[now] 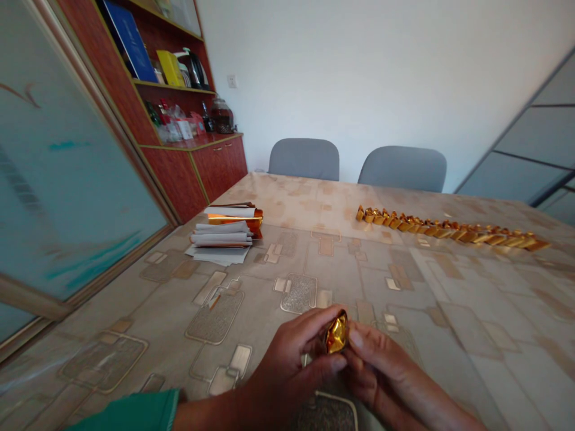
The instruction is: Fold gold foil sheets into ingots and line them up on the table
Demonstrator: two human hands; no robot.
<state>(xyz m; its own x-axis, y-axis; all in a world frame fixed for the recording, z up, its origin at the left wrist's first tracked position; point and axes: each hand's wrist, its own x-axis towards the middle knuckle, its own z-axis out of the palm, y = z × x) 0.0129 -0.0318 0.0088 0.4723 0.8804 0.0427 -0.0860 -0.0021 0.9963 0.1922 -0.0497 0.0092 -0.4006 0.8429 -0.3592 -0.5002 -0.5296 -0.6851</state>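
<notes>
My left hand (287, 365) and my right hand (377, 371) meet close above the table's near edge. Between their fingertips both hands pinch a small gold foil-wrapped piece (336, 333), shaped like a little ingot. Its lower part is hidden by my fingers. A green sleeve (130, 412) covers my left forearm. Far ahead, a long row of similar gold foil pieces (451, 228) runs along the right side of the patterned tablecloth (341, 287). A stack of white paper and gold foil sheets (222, 234) lies farther left, beyond my hands' reach in this view.
A red-brown wooden cabinet (193, 173) with shelves of bottles, boxes and a kettle stands beyond the table's left side. Two grey chairs (304, 158) stand at the far edge. A frosted glass panel (67, 179) fills the left side.
</notes>
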